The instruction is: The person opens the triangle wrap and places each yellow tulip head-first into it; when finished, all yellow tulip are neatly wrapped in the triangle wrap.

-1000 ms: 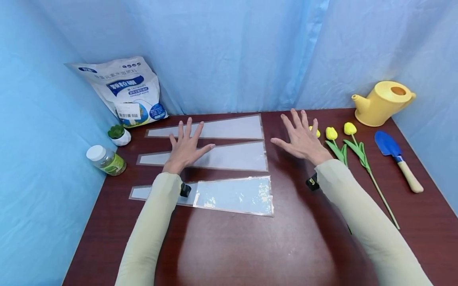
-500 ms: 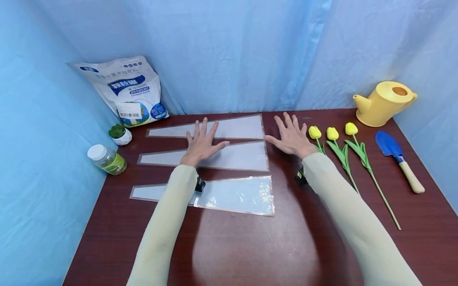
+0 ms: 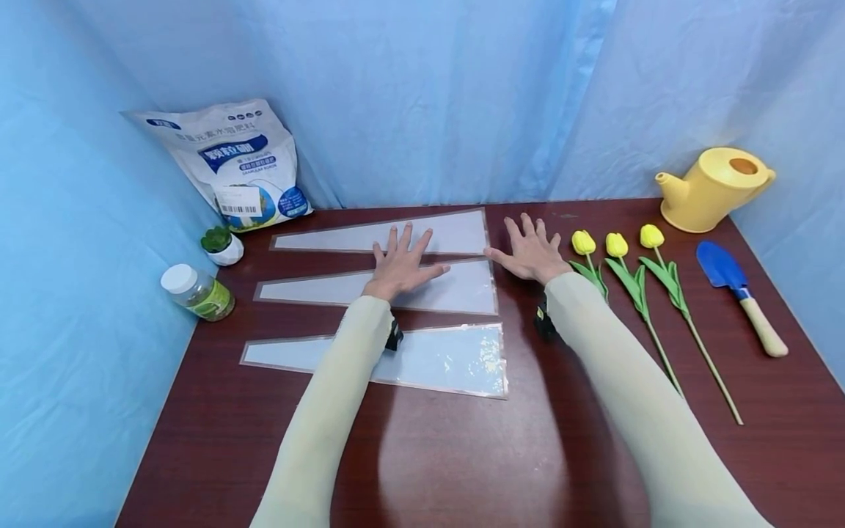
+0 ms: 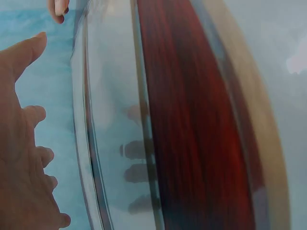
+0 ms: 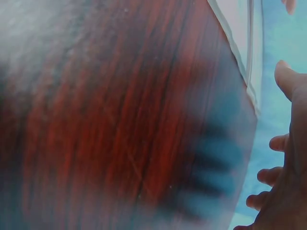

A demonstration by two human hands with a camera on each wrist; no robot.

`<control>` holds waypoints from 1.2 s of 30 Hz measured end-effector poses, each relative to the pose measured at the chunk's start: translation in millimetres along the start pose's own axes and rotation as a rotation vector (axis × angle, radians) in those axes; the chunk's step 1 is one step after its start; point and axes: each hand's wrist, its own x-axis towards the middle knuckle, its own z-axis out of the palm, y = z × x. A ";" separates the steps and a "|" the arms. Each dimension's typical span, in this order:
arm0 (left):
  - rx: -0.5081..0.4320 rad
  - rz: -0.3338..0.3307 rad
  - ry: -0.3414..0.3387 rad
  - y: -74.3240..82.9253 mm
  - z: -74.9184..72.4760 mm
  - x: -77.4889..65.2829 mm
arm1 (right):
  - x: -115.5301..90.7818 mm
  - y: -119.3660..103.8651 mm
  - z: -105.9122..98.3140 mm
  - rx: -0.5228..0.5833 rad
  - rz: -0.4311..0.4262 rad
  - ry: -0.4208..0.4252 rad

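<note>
Three long tapered white sheets with clear borders lie in rows: a back sheet (image 3: 455, 233), a middle sheet (image 3: 469, 286) and a front sheet (image 3: 455, 363). My left hand (image 3: 400, 271) hovers over the middle and back sheets, palm down, fingers spread, holding nothing. Its fingers are mirrored in a glossy sheet in the left wrist view, with the left hand (image 4: 19, 139) apart from the surface. Just right of the sheets, my right hand (image 3: 532, 257) is held above the table with spread fingers and nothing in it. In the right wrist view the right hand (image 5: 285, 172) shows at the edge.
Three yellow tulips (image 3: 617, 245), a blue trowel (image 3: 719, 265) and a yellow watering can (image 3: 703, 192) are on the right. At left stand a fertilizer bag (image 3: 244, 169), a potted succulent (image 3: 224, 249) and a lidded jar (image 3: 210, 299). Blue curtains (image 3: 422, 103) border the table (image 3: 462, 455).
My left hand has moved right across the sheets. My right hand has shifted left, uncovering the leftmost tulip. Nothing on the table has moved.
</note>
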 end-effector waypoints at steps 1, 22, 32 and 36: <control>0.005 0.002 -0.006 2.6 1.5 1.1 | 1.3 0.2 0.3 0.002 0.005 -0.004; 0.079 0.064 -0.134 34.2 21.1 8.5 | 15.6 1.8 7.8 -0.012 0.098 -0.035; 0.105 0.062 -0.136 34.2 25.8 8.7 | 20.8 -4.9 10.7 0.034 0.144 0.025; 0.095 0.067 -0.126 35.0 23.1 8.6 | 21.2 -6.3 7.0 0.053 0.146 0.028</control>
